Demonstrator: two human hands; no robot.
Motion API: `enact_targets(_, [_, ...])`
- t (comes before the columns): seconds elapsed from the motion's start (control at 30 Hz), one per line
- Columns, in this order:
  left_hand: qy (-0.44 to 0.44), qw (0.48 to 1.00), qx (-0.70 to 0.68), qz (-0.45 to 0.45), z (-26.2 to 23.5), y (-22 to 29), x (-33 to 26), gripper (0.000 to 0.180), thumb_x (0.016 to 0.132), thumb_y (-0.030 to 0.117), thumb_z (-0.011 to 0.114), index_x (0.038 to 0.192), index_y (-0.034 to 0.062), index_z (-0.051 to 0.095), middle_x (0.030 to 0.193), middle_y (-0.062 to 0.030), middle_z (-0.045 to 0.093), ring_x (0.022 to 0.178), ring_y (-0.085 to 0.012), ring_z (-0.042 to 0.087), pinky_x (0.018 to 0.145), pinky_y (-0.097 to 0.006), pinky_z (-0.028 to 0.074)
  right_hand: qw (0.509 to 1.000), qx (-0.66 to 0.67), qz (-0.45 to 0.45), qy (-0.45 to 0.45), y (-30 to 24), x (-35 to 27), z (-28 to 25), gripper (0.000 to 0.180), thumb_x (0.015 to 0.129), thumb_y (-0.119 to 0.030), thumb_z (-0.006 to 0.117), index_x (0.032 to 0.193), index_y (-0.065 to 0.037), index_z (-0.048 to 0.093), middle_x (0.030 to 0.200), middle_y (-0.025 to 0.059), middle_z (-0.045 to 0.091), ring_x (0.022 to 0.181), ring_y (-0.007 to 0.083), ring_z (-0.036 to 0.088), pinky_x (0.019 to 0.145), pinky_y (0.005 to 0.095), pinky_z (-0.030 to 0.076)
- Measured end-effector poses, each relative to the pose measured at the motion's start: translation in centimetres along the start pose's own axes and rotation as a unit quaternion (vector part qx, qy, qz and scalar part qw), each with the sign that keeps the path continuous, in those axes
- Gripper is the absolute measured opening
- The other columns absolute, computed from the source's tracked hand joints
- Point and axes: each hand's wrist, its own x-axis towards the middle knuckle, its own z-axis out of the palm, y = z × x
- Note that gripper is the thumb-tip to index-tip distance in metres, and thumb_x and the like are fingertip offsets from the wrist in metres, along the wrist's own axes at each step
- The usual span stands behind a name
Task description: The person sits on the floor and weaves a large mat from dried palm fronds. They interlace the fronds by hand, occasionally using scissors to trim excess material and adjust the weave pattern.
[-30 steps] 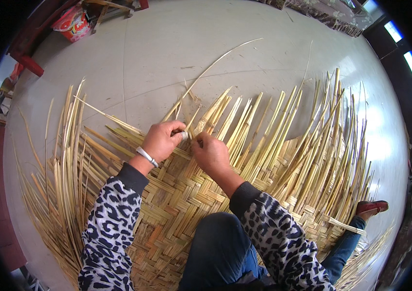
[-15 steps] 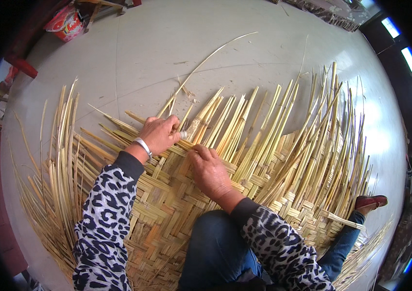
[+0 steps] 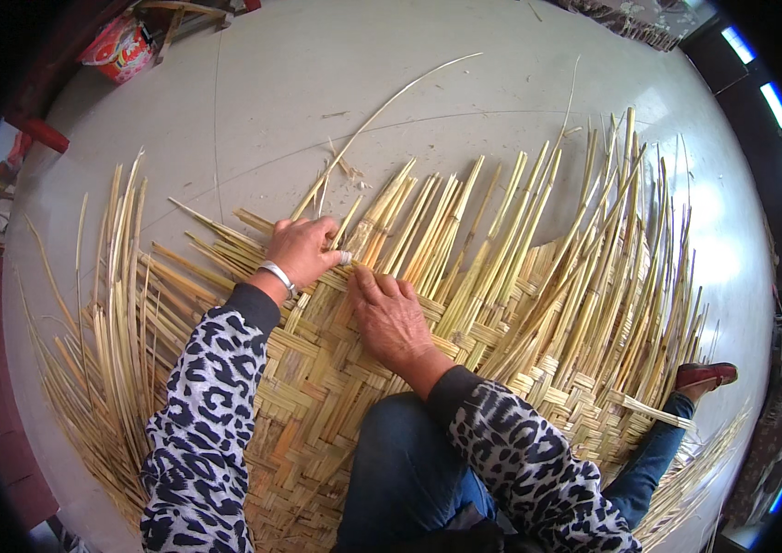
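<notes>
A large woven mat of split bamboo strips [image 3: 303,405] lies on the floor under my arms, its loose strip ends fanning outward at the far side. My left hand [image 3: 302,251], with a silvery bracelet at its wrist and whitish wrapping on its thumb, is closed on bamboo strips at the mat's far edge. Just to the right, my right hand [image 3: 389,318] presses its bent fingers onto the same woven edge, thumb side hidden. Its fingertips touch the strips near the left thumb. Beyond the hands, upright bundles of bamboo strips [image 3: 437,226] stick out from the weave.
My bent knee [image 3: 409,461] rests on the mat. My other leg stretches right, ending in a dark red shoe [image 3: 706,377]. One long loose strip [image 3: 391,100] curves over the grey floor [image 3: 299,55]. A red patterned bag [image 3: 121,51] stands at the far left.
My right hand has shifted slightly left and up, its fingers now flatter on the edge. My left hand stays nearly in place, still closed on the strips.
</notes>
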Motion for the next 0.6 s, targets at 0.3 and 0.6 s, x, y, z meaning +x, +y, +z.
enact_targets(0.3, [0.018, 1.000, 0.021, -0.009, -0.5, 0.8, -2.3, 0.050, 0.078, 0.022, 0.075, 0.124, 0.0108, 0.057, 0.114, -0.0083, 0.065, 0.112, -0.0266, 0.057, 0.098, -0.045, 0.038, 0.999, 0.018, -0.029, 0.008, 0.7, -0.3, 0.0, 0.049, 0.083, -0.018, 0.054, 0.128, 0.001, 0.056, 0.133, 0.0100, 0.051, 0.114, 0.0220, 0.049, 0.098, 0.0357, 0.038])
enact_targets(0.6, [0.111, 0.989, 0.061, 0.073, 3.3, 4.2, -8.7, 0.063, 0.088, 0.030, 0.063, 0.141, 0.0032, 0.044, 0.148, -0.0122, 0.040, 0.137, -0.0292, 0.037, 0.109, -0.049, 0.030, 0.996, 0.076, 0.005, 0.038, 1.8, -4.1, -1.8, 0.051, 0.079, -0.014, 0.063, 0.127, 0.000, 0.057, 0.135, 0.0116, 0.052, 0.125, 0.0271, 0.049, 0.105, 0.0431, 0.038])
